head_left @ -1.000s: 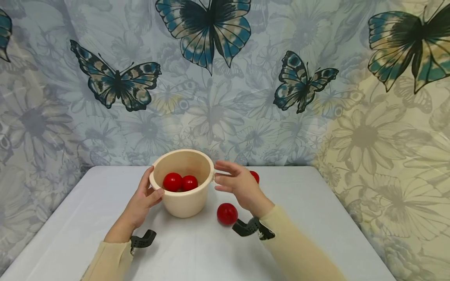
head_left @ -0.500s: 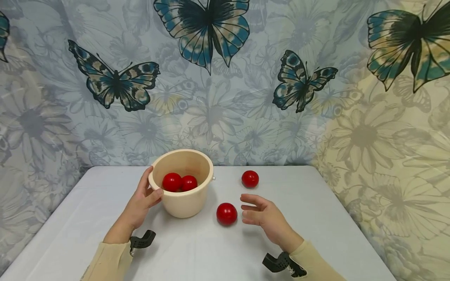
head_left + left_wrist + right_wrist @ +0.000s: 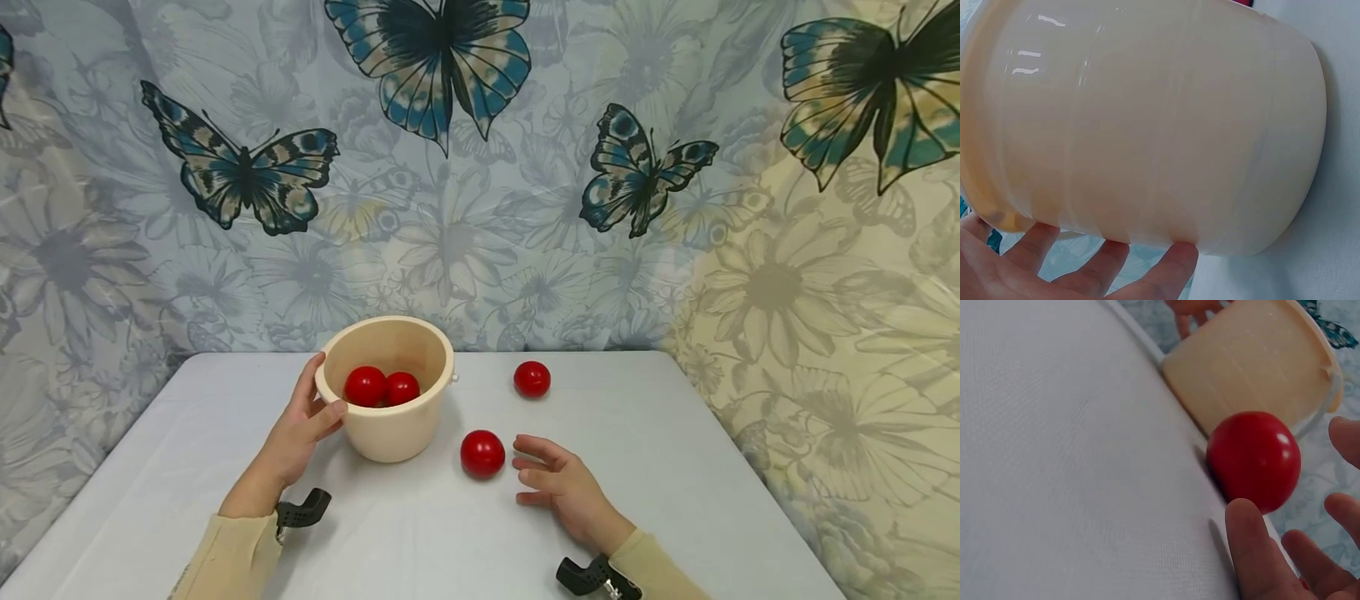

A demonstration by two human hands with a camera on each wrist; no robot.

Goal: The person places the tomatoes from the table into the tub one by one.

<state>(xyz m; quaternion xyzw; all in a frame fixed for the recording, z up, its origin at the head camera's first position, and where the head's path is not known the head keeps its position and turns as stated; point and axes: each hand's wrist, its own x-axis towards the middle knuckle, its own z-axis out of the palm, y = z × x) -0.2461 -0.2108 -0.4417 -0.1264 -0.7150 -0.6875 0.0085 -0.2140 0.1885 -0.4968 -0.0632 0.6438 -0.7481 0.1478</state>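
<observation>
A cream plastic bucket (image 3: pixel 393 425) stands left of centre on the white table. Two shiny red balls (image 3: pixel 365 387) lie inside it. My left hand (image 3: pixel 292 437) grips the bucket's left side, thumb near the front of the rim and fingers against the wall, as the fingertips (image 3: pixel 1182 253) in the left wrist view confirm. My right hand (image 3: pixel 573 492) hovers just right of a third red ball (image 3: pixel 482 454), fingers spread and apart from it. In the right wrist view this ball (image 3: pixel 1254 462) sits beyond the thumb and fingers, with the bucket (image 3: pixel 1241 369) behind.
Another red ball (image 3: pixel 532 379) lies farther back on the table (image 3: pixel 420 533), right of the bucket. A thin pale handle (image 3: pixel 1319 415) hangs at the bucket's side. Behind the table's back edge hangs a butterfly-patterned cloth (image 3: pixel 465 250).
My right hand has drawn back from beside the bucket's rim, down and to the right, to the nearer ball, uncovering the far one. The left hand and bucket stay put.
</observation>
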